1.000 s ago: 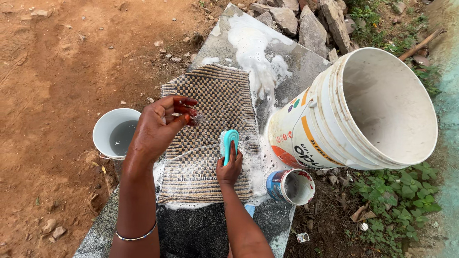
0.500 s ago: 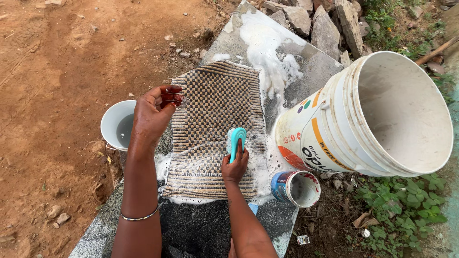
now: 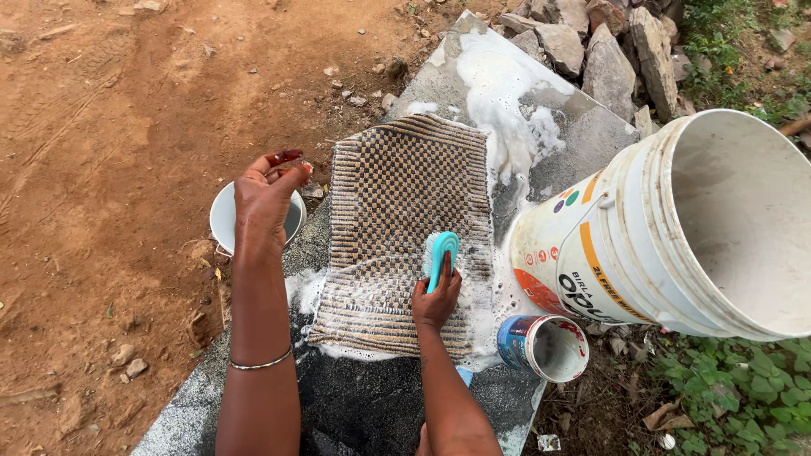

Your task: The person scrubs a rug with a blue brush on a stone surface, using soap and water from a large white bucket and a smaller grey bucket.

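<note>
Teal brush (image 3: pixel 443 253) being clenched in right hand (image 3: pixel 435 300); left hand (image 3: pixel 263 203) hovering, fingers released; soapy mat (image 3: pixel 405 228) possibly sliding off wet surface (image 3: pixel 583 135).

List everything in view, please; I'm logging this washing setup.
mat: one, brown-and-cream checked, soapy, flat on the slab
slab: one, grey stone, foam at its far end
brush: one, teal, on the mat's right side
big bucket: one, white, tilted, right of the slab
small bucket: one, white, holds water, left of the slab
can: one, blue-and-white, open, below the big bucket
rocks: several, grey, beyond the slab
bangle: one, silver, left wrist
left hand: over the small bucket, holding nothing
right hand: grips the brush
</note>
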